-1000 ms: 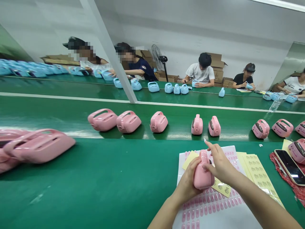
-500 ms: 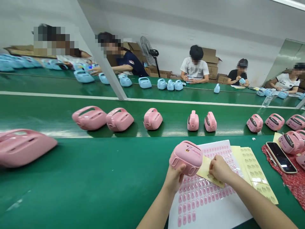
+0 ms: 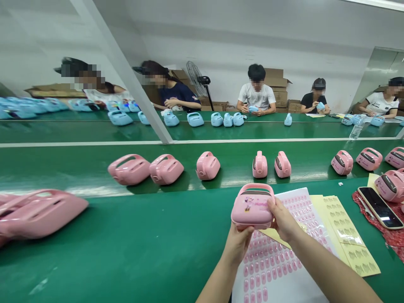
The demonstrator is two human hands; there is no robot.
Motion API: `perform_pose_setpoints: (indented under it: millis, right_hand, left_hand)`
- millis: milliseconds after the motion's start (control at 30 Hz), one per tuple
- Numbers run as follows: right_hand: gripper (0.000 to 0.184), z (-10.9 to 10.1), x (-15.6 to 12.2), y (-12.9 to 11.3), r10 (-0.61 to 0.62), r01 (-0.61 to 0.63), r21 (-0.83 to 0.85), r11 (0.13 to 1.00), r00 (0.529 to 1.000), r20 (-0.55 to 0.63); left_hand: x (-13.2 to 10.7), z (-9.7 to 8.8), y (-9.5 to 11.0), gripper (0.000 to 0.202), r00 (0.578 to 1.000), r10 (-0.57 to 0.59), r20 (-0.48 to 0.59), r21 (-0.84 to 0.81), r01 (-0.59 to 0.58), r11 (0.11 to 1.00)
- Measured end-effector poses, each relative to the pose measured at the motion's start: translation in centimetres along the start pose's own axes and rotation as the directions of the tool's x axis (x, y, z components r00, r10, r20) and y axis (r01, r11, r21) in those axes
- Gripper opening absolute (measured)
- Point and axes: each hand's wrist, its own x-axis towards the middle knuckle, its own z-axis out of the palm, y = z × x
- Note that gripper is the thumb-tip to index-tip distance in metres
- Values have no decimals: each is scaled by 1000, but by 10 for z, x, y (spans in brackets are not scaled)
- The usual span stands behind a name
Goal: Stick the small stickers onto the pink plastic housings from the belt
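Pink case [image 3: 251, 210] is above the counter [image 3: 142, 252] near the sticker sheet [image 3: 284, 284], left hand's [image 3: 236, 245] fingers clamped underneath, right hand's [image 3: 283, 222] on its right edge; looks light, stiff, slick, so grip sides or handle [image 3: 256, 186].

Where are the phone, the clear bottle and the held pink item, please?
Phone [image 3: 381, 207], head view: dark screen.
Clear bottle [image 3: 356, 128], head view: transparent side.
Held pink item [image 3: 253, 208], head view: printed face.
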Motion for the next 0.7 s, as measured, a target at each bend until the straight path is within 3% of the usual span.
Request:
perform_pose_setpoints:
  millis: [67, 133, 200, 300, 367, 433, 567, 700]
  right_hand:
    - [76, -4, 3, -1, -148, 145, -41, 989, 986, -74]
    - [89, -10, 3, -1, -279, 263, -155, 952, 956, -89]
    - [98, -13, 0, 1, -345, 326, -278, 903, 938, -21]
    - [103, -8, -5, 7, -334, 327, -443, 835, 940, 65]
    - [101, -2, -7, 10, -298, 267, -502, 823, 954, 19]
    - [98, 5, -7, 12, -308, 255, -486, 836, 951, -30]
    - [94, 17, -1, 11, -442, 401, -442, 803, 897, 11]
    - [94, 30, 1, 10, -579, 551, -480, 683, 809, 104]
  left_hand:
    - [-2, 0, 8, 83, 994, -10, 105, 60, 3, 998]
    - [-3, 3, 16, 79, 990, -19, 143, 28, 15, 999]
    - [-4, 8, 19, 71, 997, -49, 63, -20, 50, 999]
    - [-5, 16, 19, 59, 983, -61, -173, -35, 55, 998]
    - [-6, 20, 18, 58, 963, -5, -269, -30, -3, 1000]
    - [-9, 24, 17, 63, 953, 57, -297, -27, -68, 997]
    - [-15, 24, 20, 62, 930, 151, -335, -31, -171, 985]
    - [-16, 16, 28, 59, 861, 195, -469, -54, -248, 967]
